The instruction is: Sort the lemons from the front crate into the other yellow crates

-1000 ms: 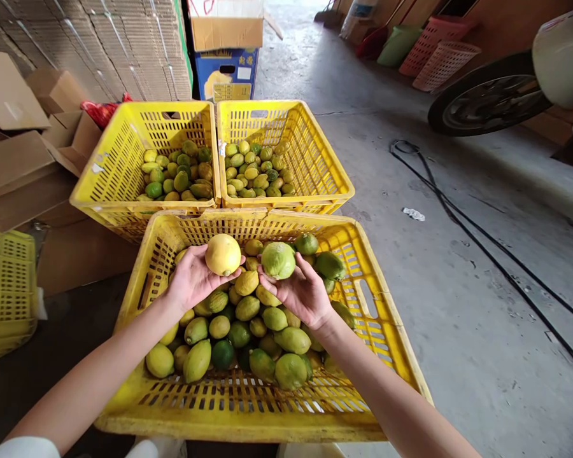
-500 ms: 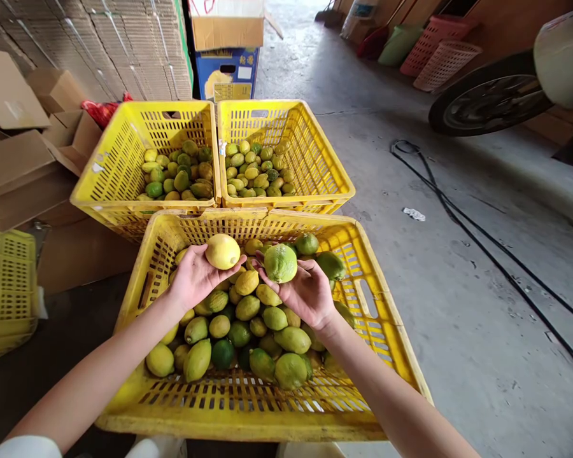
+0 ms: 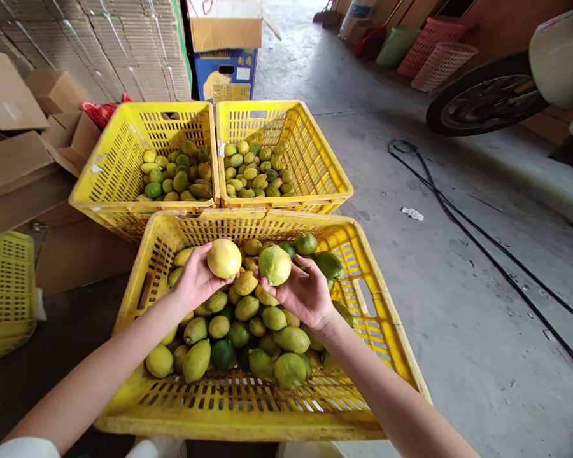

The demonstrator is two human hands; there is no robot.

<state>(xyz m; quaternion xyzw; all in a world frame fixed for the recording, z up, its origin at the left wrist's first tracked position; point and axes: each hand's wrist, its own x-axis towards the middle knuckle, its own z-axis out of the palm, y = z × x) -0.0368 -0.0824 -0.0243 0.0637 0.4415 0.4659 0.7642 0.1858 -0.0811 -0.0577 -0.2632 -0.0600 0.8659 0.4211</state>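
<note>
A yellow lemon (image 3: 224, 258) rests in my left hand (image 3: 194, 280), whose fingers curl around its underside. My right hand (image 3: 306, 294) holds a yellow-green lemon (image 3: 274, 264) on its fingers, palm turned up. The two fruits are side by side with a small gap between them. Both hands hover over the near yellow crate (image 3: 248, 427), where many green and yellow lemons (image 3: 247, 308) lie loose. Some of that fruit is hidden behind my hands and forearms.
Behind the near crate stand a left yellow crate (image 3: 102, 159) and a right yellow crate (image 3: 322, 159), both partly filled with lemons. Cardboard boxes (image 3: 14, 162) pile up at left. A black cable (image 3: 487, 245) runs across the floor at right, near a wheel (image 3: 487, 95).
The lemon in my right hand has been turned, its paler yellow-green side now showing. The left lemon has also rolled slightly in my fingers. Both hands stay over the near crate.
</note>
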